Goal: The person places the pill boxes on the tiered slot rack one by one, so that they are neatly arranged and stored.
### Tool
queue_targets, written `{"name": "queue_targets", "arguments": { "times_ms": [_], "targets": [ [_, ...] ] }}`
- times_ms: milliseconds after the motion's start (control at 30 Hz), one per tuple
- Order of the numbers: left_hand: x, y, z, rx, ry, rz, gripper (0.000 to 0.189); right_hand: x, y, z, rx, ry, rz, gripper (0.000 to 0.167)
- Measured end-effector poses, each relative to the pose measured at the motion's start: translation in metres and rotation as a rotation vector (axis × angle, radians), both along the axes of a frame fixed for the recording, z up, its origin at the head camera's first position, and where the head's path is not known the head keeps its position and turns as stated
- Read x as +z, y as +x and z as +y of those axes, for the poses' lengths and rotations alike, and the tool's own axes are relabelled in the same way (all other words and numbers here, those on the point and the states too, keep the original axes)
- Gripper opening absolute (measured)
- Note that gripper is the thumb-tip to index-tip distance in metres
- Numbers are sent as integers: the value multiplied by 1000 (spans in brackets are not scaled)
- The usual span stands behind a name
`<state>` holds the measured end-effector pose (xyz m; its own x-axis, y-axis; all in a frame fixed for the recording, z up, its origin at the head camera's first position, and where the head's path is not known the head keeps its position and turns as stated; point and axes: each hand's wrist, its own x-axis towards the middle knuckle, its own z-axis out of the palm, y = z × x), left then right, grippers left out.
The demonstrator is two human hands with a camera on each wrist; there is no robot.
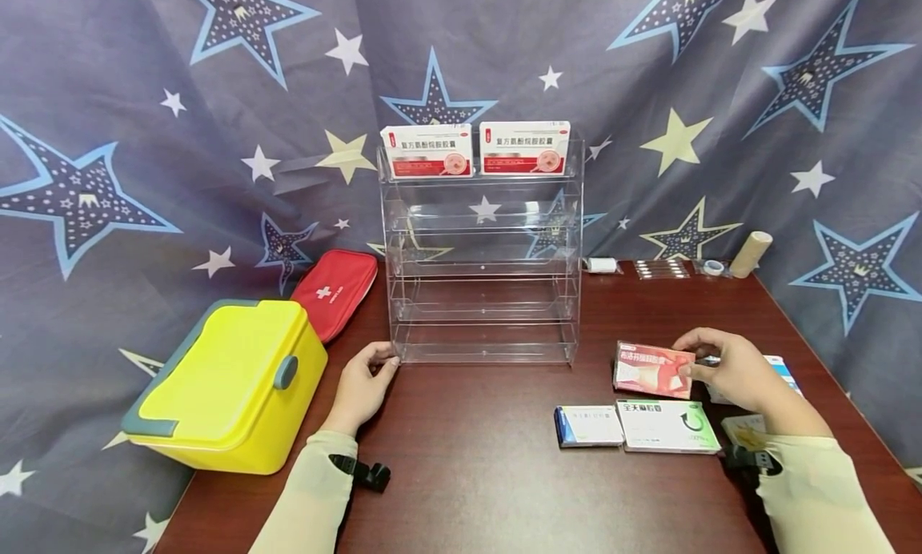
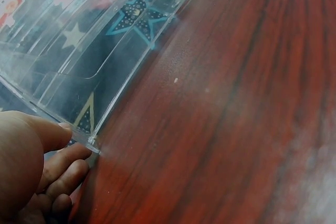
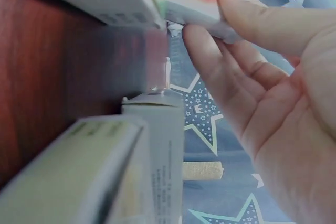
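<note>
Red box (image 1: 648,371) pinched in our right grip (image 1: 736,371), we touch the rack (image 1: 484,353) at its lower corner with our left grip (image 1: 363,387); we cannot tell whether it clasps.

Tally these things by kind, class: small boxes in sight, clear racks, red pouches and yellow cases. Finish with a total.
Small boxes: 7, counting one in the right hand
Clear rack: 1
Red pouch: 1
Yellow case: 1
Total: 10
</note>
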<state>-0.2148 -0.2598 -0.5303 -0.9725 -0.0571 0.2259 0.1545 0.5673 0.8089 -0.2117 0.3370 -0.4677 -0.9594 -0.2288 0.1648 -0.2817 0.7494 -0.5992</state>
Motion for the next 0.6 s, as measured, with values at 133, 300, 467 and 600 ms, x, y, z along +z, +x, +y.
{"name": "queue_targets", "arguments": {
  "times_ms": [133, 300, 467, 600],
  "targets": [
    [1, 0, 0, 1, 6, 3, 21, 5, 3, 0, -36, -73, 62, 30],
    [0, -1, 0, 3, -3, 2, 21, 16, 7, -3, -87, -139, 157, 30],
    [-2, -2, 0, 4, 1, 1, 22, 36, 8, -12, -118, -235, 231, 29],
    [-1, -1, 0, 9, 6, -4, 21, 58, 9, -21, -103, -291, 278, 30]
  ]
}}
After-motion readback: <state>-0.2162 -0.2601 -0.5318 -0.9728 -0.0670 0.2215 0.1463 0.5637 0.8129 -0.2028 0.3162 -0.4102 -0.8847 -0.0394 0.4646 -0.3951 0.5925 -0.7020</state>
